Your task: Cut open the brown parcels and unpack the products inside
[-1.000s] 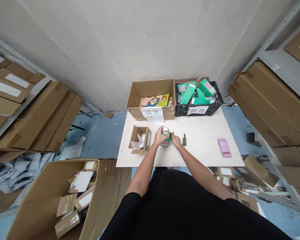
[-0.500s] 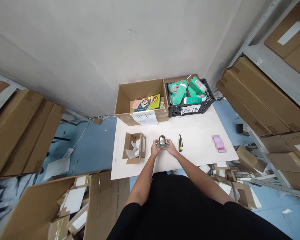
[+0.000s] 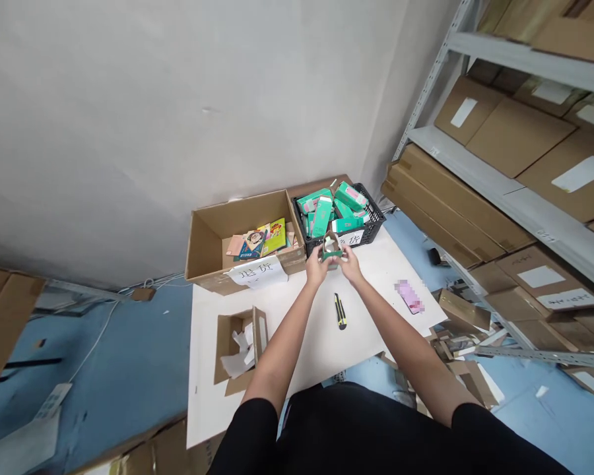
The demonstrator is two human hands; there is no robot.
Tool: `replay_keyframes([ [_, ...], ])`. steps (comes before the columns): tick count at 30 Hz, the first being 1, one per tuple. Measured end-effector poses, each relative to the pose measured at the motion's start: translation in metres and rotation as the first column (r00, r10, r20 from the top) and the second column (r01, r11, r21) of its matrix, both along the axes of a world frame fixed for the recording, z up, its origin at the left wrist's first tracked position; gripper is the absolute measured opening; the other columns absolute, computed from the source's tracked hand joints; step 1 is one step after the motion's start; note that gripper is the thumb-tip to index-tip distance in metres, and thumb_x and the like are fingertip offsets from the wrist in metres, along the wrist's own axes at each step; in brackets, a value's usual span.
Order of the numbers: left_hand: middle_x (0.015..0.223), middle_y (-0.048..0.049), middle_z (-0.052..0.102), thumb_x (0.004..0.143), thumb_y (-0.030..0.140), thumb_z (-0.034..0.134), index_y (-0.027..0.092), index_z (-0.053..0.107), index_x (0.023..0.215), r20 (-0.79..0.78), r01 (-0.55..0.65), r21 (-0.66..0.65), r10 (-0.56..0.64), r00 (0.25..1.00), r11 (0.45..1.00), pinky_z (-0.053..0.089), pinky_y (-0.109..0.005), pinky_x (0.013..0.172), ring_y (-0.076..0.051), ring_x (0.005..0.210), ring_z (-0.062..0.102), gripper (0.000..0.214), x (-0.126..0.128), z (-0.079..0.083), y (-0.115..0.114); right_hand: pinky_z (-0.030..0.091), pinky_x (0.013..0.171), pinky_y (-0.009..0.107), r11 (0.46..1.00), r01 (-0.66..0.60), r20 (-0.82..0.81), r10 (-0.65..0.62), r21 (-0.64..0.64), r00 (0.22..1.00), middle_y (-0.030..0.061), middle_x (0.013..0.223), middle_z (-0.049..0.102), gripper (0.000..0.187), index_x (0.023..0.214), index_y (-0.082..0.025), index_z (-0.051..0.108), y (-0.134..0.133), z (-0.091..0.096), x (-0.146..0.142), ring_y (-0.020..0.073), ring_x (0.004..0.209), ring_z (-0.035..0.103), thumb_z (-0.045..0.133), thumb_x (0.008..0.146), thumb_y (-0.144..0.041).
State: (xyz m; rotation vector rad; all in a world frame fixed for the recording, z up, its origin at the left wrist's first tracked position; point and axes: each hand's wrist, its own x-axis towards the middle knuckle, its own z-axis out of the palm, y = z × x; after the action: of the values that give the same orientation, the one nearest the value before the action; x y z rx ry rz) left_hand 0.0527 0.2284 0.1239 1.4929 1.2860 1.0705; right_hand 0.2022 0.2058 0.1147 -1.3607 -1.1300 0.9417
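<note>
Nearest, the small cardboard box (image 3: 237, 346) lies opened on the white table (image 3: 208, 402), only paper inside, utility knife (image 3: 340, 311) set down; left hand (image 3: 317, 264) and right hand (image 3: 349, 260) both grip a green carton (image 3: 331, 249), flaps open, raised just before the black crate (image 3: 371, 221), not in it

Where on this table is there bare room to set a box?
Bare table between knife and near edge, and in front of the open carton. Crowded at the back: cardboard box, crate, left hand and right hand on a green box.
</note>
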Motion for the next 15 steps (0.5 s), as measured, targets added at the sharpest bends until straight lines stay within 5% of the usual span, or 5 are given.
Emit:
replay_keyframes([
  [4, 0.129, -0.0122, 0.075, 0.085, 0.026, 0.081, 0.021, 0.064, 0.136, 0.045, 0.045, 0.142, -0.051, 0.998, 0.989, 0.057, -0.046, 0.104, -0.029, 0.114, 0.072, 0.054, 0.050, 0.049, 0.079, 0.053, 0.107, 0.046, 0.991, 0.027, 0.065, -0.036, 0.131, 0.997, 0.0101, 0.135, 0.070, 0.066, 0.141, -0.023, 0.061, 0.075, 0.052, 0.050, 0.0280, 0.116, 0.066, 0.071, 0.079, -0.041],
  [9, 0.136, -0.0169, 0.071, 0.085, 0.030, 0.081, 0.018, 0.063, 0.137, 0.068, 0.030, 0.147, -0.040, 0.997, 0.989, 0.050, -0.053, 0.113, -0.033, 0.123, 0.068, 0.057, 0.094, 0.079, 0.157, 0.052, 0.111, 0.045, 0.979, 0.050, 0.163, -0.084, 0.200, 0.983, 0.0097, 0.138, 0.071, 0.070, 0.149, -0.022, 0.058, 0.154, 0.088, 0.081, 0.0274, 0.122, 0.066, 0.068, 0.082, -0.040],
  [15, 0.153, -0.0213, 0.060, 0.077, 0.023, 0.082, 0.017, 0.056, 0.146, 0.086, 0.030, 0.087, -0.038, 0.996, 0.996, 0.029, -0.059, 0.129, -0.036, 0.155, 0.044, 0.073, 0.092, 0.104, 0.226, 0.037, 0.127, 0.049, 0.982, 0.176, 0.298, -0.191, 0.074, 0.935, 0.0167, 0.157, 0.057, 0.084, 0.157, -0.013, 0.050, 0.209, 0.109, 0.101, 0.0304, 0.146, 0.053, 0.074, 0.079, -0.032],
])
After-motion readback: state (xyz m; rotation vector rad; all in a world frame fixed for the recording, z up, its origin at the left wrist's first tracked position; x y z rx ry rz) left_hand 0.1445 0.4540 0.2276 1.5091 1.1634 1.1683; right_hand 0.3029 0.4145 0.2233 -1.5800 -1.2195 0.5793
